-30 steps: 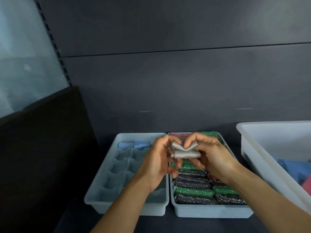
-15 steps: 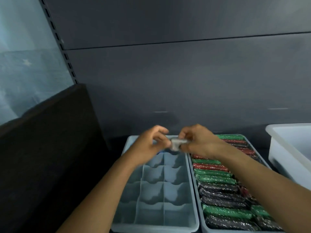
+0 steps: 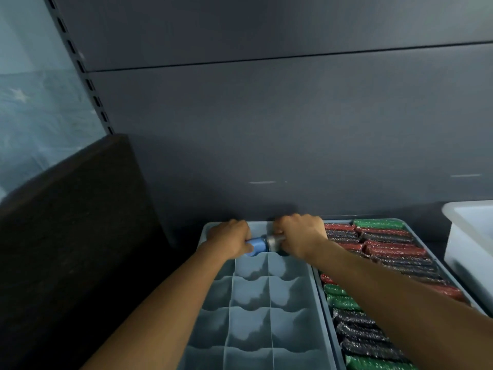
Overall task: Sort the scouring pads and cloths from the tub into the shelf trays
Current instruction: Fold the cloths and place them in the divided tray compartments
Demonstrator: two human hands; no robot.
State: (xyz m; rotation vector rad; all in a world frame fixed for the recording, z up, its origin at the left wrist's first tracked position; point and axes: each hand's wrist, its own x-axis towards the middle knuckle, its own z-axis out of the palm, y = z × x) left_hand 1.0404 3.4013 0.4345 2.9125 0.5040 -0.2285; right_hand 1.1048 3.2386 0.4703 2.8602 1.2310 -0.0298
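Up at the tray's (image 3: pixel 250 295) back row, 12 o'clock! The right hand (image 3: pixel 298 236) clutched the grey roll (image 3: pixel 276 240), long axis 9-to-3, sticking out toward 9. The left hand (image 3: pixel 229 241) curled round the blue roll (image 3: pixel 256 246) just beside it (end to end, seemingly touching). The right hand looked nearer for seating the grey roll.

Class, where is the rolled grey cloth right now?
In the head view, the grey cloth is at the far end of the divided tray, gripped by the right hand, just right of the blue cloth.
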